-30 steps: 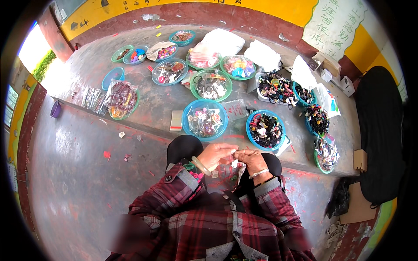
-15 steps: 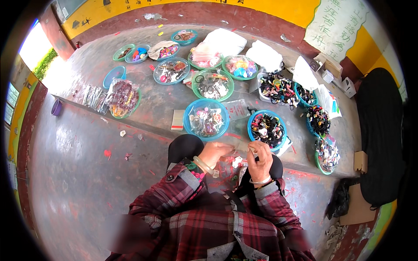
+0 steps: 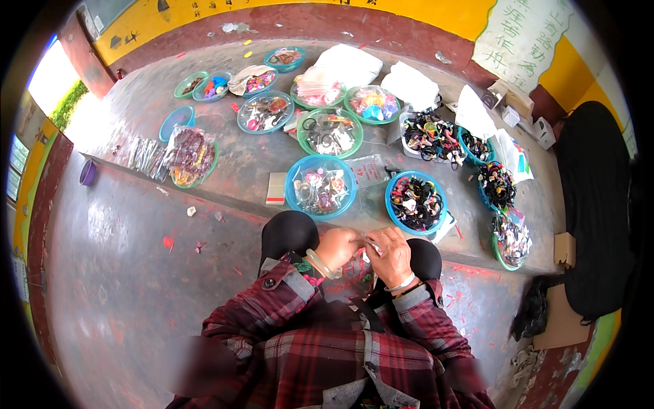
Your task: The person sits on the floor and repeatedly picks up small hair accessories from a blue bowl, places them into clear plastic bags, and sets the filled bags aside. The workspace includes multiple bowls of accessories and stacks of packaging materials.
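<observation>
Left hand (image 3: 338, 247), right hand (image 3: 391, 257): fingers curled, tips close together between knees (image 3: 291, 235); cannot tell whether grasping anything. Just beyond right fingers: blue basin (image 3: 389, 208), black bands (image 3: 424, 213) inside. Beyond left fingers: second blue basin (image 3: 291, 189), clear packets (image 3: 320, 192) inside. Farther ahead: green basin (image 3: 302, 138). Farthest: white sack (image 3: 353, 65).

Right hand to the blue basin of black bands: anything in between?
Nothing visible. No object shows between the right hand and the basin. The right knee sits beside the hand, off that line; the left hand meets the right one from the other side. One view, so depth is uncertain.
</observation>
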Tool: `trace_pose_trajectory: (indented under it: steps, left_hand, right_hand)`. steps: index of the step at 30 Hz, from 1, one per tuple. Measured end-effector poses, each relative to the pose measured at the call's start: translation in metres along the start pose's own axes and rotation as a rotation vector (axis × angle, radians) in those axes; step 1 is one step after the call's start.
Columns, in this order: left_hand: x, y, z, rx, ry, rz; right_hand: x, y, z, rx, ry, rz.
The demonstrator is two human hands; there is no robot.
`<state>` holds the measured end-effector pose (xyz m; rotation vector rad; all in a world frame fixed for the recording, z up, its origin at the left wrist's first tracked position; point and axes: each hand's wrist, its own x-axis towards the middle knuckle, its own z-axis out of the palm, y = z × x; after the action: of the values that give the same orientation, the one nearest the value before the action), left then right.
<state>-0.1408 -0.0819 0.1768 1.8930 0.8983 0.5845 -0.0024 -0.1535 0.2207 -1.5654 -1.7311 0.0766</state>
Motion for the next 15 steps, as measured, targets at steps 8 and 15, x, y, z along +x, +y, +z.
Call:
trace_pose_trajectory:
  steps: [8, 15]
  left_hand:
    - [0.000, 0.010, -0.005, 0.022, -0.043, -0.050]
    - [0.001, -0.003, 0.000, 0.059, -0.047, -0.027]
  right_hand:
    - [-0.001, 0.004, 0.002, 0.037, -0.013, 0.000]
    - [-0.007, 0.007, 0.008, 0.086, -0.065, 0.067]
